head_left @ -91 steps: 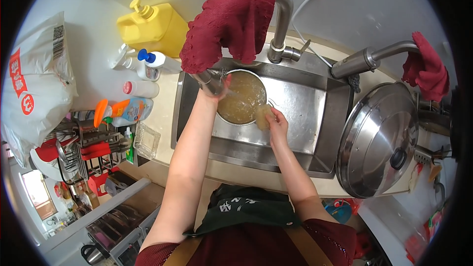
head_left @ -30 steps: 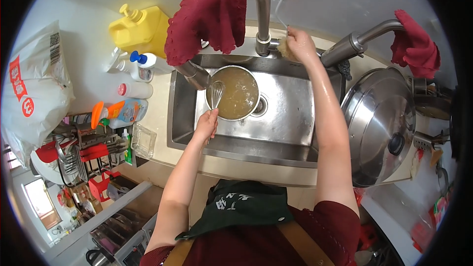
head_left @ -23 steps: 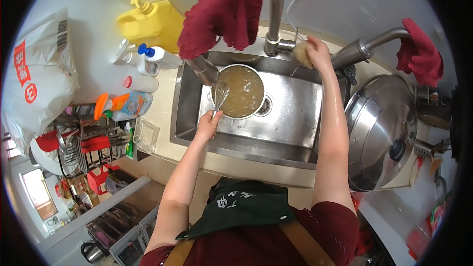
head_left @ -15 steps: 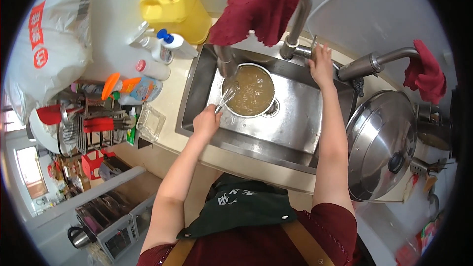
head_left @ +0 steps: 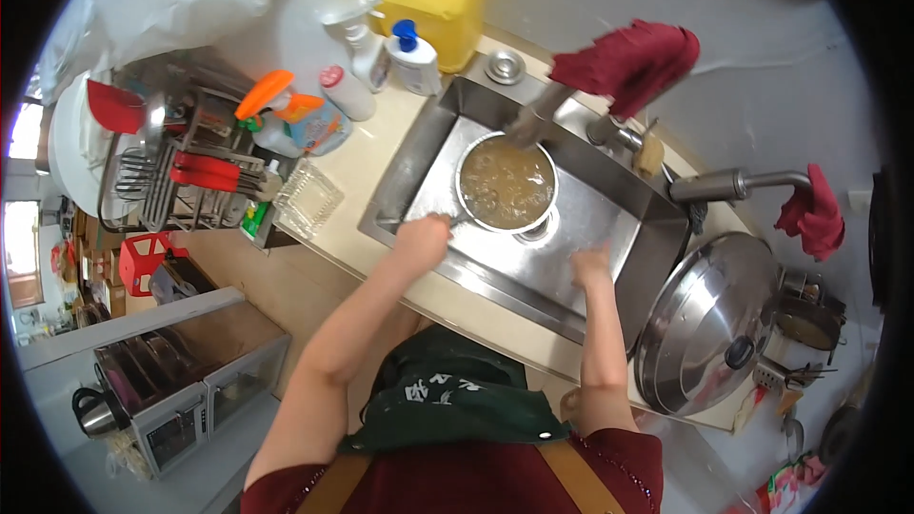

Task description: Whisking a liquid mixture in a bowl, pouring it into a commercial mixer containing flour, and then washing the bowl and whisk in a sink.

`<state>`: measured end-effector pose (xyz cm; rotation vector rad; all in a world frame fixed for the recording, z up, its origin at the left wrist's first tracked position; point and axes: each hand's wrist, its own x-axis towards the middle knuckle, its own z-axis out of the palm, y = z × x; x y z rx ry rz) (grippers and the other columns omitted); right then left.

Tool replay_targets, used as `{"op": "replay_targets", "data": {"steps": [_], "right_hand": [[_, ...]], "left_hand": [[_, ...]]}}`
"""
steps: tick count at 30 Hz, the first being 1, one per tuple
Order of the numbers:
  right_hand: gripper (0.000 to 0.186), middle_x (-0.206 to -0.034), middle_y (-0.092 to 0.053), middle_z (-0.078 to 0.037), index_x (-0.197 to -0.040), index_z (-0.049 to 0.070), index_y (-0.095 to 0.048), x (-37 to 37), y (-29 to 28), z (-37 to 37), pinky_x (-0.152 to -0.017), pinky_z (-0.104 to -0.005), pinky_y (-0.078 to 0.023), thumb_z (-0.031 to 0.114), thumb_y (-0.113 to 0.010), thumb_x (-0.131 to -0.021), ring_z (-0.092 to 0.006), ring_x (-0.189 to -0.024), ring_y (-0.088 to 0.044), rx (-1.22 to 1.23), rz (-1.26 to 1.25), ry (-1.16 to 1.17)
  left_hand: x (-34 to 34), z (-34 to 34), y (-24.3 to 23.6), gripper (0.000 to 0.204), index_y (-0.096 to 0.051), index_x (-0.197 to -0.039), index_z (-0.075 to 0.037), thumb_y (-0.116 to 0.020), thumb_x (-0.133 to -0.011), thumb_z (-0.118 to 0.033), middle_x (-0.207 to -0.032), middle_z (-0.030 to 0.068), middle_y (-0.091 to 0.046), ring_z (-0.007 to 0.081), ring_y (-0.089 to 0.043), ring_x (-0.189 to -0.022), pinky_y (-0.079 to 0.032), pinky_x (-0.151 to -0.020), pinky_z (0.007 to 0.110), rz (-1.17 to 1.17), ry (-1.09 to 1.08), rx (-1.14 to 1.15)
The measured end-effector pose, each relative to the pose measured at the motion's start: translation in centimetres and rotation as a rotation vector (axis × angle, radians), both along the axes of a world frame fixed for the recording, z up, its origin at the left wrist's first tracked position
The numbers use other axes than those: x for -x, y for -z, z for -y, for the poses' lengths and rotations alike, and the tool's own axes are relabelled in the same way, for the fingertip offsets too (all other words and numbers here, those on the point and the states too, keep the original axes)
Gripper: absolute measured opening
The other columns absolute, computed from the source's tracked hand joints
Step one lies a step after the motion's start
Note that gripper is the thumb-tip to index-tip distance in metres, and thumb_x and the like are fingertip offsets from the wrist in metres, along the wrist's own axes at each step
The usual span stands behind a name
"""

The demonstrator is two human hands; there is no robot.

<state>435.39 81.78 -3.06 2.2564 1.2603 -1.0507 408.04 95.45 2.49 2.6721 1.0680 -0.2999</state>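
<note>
My left hand [head_left: 423, 244] is closed round the handle of a whisk [head_left: 461, 216] at the sink's front left. The whisk's wire end reaches into a round metal pot [head_left: 461, 192] and is hard to make out in the cloudy brown liquid. This pot stands inside the stainless steel sink [head_left: 590, 236], under the spout of a faucet [head_left: 529, 126] draped with a dark red cloth [head_left: 633, 62]. Over the right part of the basin, apart from the pot, hovers my right hand [head_left: 592, 268]. It looks empty, with its fingers somewhat apart and slightly blurred.
A second faucet [head_left: 709, 187] with a red cloth stands behind the sink's right end. A large domed lid [head_left: 709, 324] leans at the right. Spray bottles [head_left: 319, 124], a pump bottle [head_left: 414, 67], a yellow jug [head_left: 433, 5] and a clear tray [head_left: 309, 198] line the left counter.
My right hand has left the faucet lever and come forward over the basin. My left hand still grips the whisk, which now sits lower in the pot's front. The view has turned.
</note>
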Motion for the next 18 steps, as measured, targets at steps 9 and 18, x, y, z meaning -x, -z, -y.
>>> {"op": "replay_targets", "data": {"steps": [9, 18], "right_hand": [[0.036, -0.11, -0.053, -0.015, -0.107, 0.002, -0.053, 16.7, -3.5, -5.8, -0.081, -0.0354, -0.042, 0.013, -0.059, -0.074, -0.0303, -0.099, -0.052, -0.648, 0.548, -0.569], [0.021, -0.052, -0.05, -0.018, -0.063, 0.001, -0.051, 52.2, -3.9, -8.6, -0.046, -0.0397, -0.041, 0.015, -0.057, -0.079, -0.0348, -0.05, -0.052, -0.877, -0.688, -0.405]], "left_hand": [[22.7, 7.0, -3.9, 0.031, -0.053, -0.106, -0.01, -0.056, -0.077, -0.021, -0.094, 0.0142, -0.056, 0.032, -0.054, -0.087, -0.044, -0.074, 0.04, 0.513, -0.414, 0.346], [53.8, 22.8, 0.6, 0.023, -0.056, -0.094, -0.011, -0.057, -0.074, -0.023, -0.087, 0.011, -0.059, 0.0306, -0.056, -0.082, -0.046, -0.068, 0.04, 0.01, -1.185, 0.235]]}}
